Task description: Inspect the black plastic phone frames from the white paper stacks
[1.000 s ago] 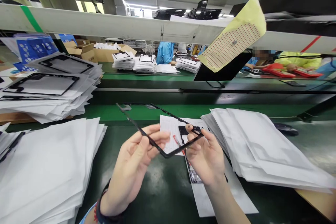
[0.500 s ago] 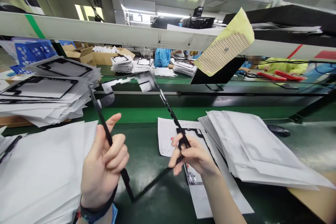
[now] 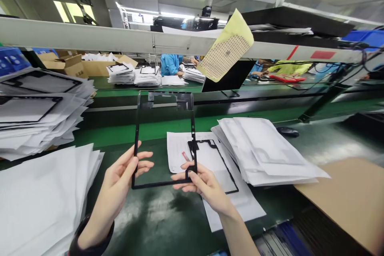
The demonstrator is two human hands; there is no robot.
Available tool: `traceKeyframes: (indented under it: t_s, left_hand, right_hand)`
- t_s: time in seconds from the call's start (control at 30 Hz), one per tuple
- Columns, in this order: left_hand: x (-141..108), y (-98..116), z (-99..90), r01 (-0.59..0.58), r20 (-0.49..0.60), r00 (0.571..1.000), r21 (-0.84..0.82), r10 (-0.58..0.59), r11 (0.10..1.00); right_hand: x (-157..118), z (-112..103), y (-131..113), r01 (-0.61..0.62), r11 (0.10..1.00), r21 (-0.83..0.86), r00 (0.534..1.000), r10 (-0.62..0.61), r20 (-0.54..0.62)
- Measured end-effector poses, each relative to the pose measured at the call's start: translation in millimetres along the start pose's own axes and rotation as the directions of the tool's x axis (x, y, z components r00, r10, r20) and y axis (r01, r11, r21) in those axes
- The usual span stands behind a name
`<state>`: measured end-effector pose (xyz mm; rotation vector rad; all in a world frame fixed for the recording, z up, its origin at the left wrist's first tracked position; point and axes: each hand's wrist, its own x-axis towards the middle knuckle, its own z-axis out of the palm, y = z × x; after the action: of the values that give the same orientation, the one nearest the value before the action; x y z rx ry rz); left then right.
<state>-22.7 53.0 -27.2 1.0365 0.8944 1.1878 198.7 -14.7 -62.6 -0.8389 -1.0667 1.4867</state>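
Note:
Both hands hold up a thin black rectangular frame (image 3: 162, 186) above the green bench; it looks like a tablet-sized bezel with small tabs along its top. My left hand (image 3: 121, 174) pinches its left side low down, fingers reaching behind it. The lower right corner is gripped by my right hand (image 3: 202, 184), thumb in front. Beneath and to the right, a second black frame (image 3: 229, 174) lies on a white sheet (image 3: 240, 210). Part of a printed paper (image 3: 175, 150) with a red mark shows behind the raised frame.
A stack of white sheets (image 3: 267, 152) lies at right, beside a black mouse (image 3: 288, 131) and cardboard (image 3: 345, 196). More sheets (image 3: 45, 196) fill the left, with piled sheets and frames (image 3: 51, 128) behind. A yellow label sheet (image 3: 225, 52) hangs from the rail. Co-workers sit beyond.
The frame has turned from a tilted angle to nearly upright, facing me. My left hand has rotated and now pinches its side. The view has shifted to the right.

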Motion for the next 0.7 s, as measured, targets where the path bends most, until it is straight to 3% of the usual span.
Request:
traceKeyframes:
  t_s: [0.23,0.5,0.6,0.7]
  left_hand:
    - [-17,-26,-28.3,0.075,-0.065,0.996,0.126,-0.067,0.989]
    - [-28,-42,-44.3,0.190,0.012,0.980,0.208,-0.197,0.959]
    - [-38,-41,-51.7,0.151,-0.058,0.988,0.231,-0.141,0.961]
    - [-49,-27,-82.0,0.085,-0.244,0.970,0.289,-0.013,0.953]
  right_hand:
    - [0,-3,23,-0.138,0.990,-0.032,0.990,0.137,-0.016]
    - [0,-17,33,-0.251,0.941,-0.225,0.966,0.259,0.006]
    - [-3,-25,23,-0.229,0.913,-0.337,0.973,0.228,-0.041]
    - [-12,-48,12,-0.193,0.880,-0.433,0.976,0.127,-0.178]
